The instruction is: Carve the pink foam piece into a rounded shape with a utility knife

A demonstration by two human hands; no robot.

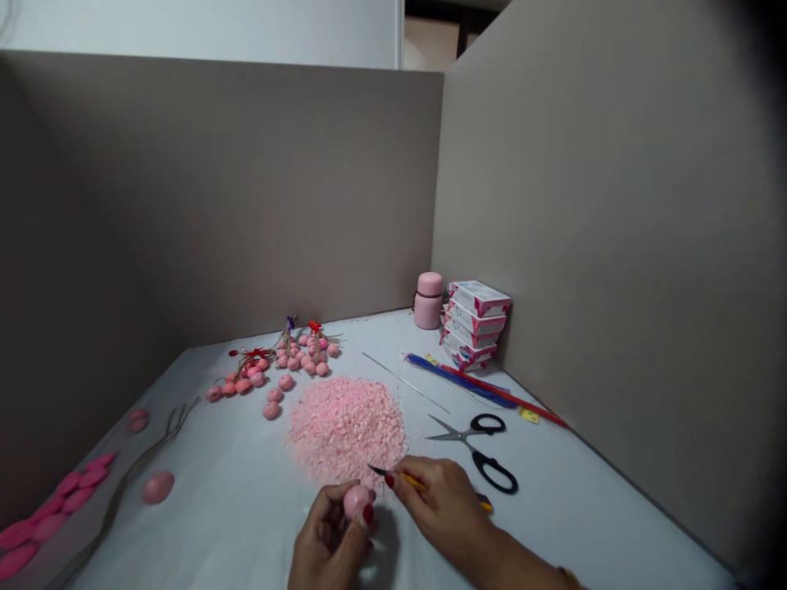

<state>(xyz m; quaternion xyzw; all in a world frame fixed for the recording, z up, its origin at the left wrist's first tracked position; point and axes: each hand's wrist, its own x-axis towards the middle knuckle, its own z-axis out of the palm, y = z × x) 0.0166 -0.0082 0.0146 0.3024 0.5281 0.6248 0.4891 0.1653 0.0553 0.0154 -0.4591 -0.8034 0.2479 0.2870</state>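
My left hand (329, 539) is closed around a smooth pink ball (357, 501), holding it up just above the white tabletop (234, 524). My right hand (439, 508) grips a yellow-handled craft knife (413, 481), whose small blade points left and ends just above the ball, apart from it. Behind both hands lies a heap of pink flakes (344, 430), with its near edge almost at my fingers. Black-handled scissors (476, 451) lie open to the right of the heap, beyond my right hand.
Bunches of small pink balls on twine (276, 360) lie at the back left, beside pink petal shapes (55, 512), wire stems (129, 492) and another pink ball (158, 487). Stacked boxes (473, 325), a pink flask (429, 301) and blue and red rods (461, 381) stand against grey partitions (615, 246).
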